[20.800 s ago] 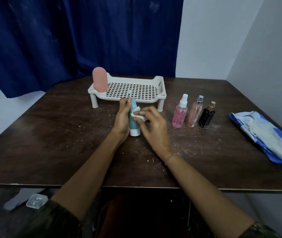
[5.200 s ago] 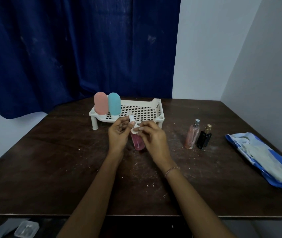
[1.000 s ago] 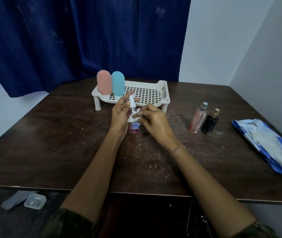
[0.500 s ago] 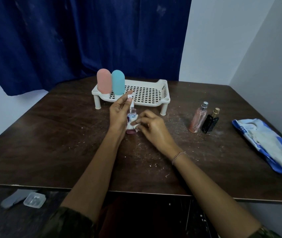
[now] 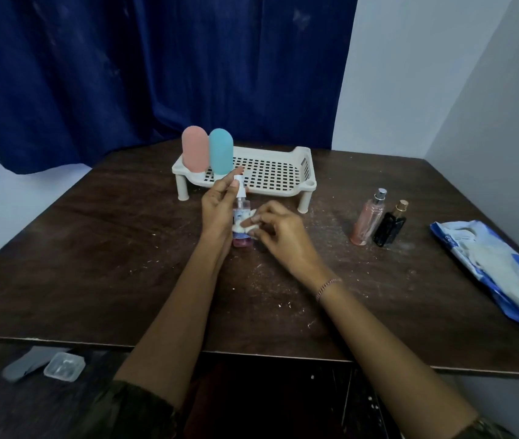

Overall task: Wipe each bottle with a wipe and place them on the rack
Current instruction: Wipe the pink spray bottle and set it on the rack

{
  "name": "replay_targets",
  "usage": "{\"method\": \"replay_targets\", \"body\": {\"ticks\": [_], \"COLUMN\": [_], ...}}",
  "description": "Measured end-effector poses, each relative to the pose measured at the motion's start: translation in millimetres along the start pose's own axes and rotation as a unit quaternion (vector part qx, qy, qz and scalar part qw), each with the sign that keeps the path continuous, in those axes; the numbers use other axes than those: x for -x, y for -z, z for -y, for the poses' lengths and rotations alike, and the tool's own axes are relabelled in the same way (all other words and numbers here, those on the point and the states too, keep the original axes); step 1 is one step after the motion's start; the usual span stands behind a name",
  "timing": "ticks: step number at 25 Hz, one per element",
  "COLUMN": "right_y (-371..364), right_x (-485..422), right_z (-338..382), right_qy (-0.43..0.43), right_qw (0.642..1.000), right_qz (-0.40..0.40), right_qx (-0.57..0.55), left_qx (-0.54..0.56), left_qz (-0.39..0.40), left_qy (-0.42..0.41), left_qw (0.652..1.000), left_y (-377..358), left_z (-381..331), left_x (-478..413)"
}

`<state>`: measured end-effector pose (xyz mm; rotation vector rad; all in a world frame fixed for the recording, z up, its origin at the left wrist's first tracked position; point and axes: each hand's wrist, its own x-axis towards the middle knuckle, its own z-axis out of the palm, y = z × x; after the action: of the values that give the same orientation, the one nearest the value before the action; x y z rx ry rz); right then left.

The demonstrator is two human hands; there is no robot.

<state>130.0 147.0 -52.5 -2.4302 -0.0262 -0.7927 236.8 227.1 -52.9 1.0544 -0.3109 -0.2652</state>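
Both hands work on a pink spray bottle (image 5: 241, 217) in front of the rack (image 5: 308, 184).

The pink spray bottle stands upright on the dark worktop (image 5: 93, 248), just in front of the rack. The left hand (image 5: 220, 207) grasps it from the side, with one fingertip up by the white spray head. The right hand (image 5: 283, 236) pinches a small white wipe (image 5: 246, 225) and presses it against the bottle's label. On the left end of the white perforated rack, a rounded pink bottle (image 5: 194, 148) and a teal bottle (image 5: 221, 150) stand side by side, touching or nearly so. To the right on the worktop, well apart from the hands, a clear pink bottle (image 5: 367, 218) with a silver cap stands just beside a black bottle (image 5: 389, 224) with a gold cap. A blue-and-white wipe pack (image 5: 489, 267) lies near the worktop's right edge.
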Motion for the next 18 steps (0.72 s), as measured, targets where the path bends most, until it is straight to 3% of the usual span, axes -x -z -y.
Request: {"method": "replay_targets", "body": {"ticks": [5,11,14,18], "right_y": [-3,10,13,8], "right_x": [18,-24,-40,-20], "right_z": [0,5,7,4], "right_qy": [0.018,-0.011,0.007,-0.019], "right_qw": [0.999,0.998,0.999,1.0], "right_qz": [0.049,-0.053,-0.029,0.006], "right_qx": [0.011,0.02,0.045,-0.001], "left_qx": [-0.009,0.038,0.045,0.039], "left_qz": [-0.023,0.034,0.032,0.011], "left_qy": [0.002,0.009,0.018,0.031], "left_qw": [1.0,0.999,0.998,0.999], "left_y": [0,-2,-2,2], "left_z": [0,-1,-2,-4], "left_x": [0,1,3,1]}}
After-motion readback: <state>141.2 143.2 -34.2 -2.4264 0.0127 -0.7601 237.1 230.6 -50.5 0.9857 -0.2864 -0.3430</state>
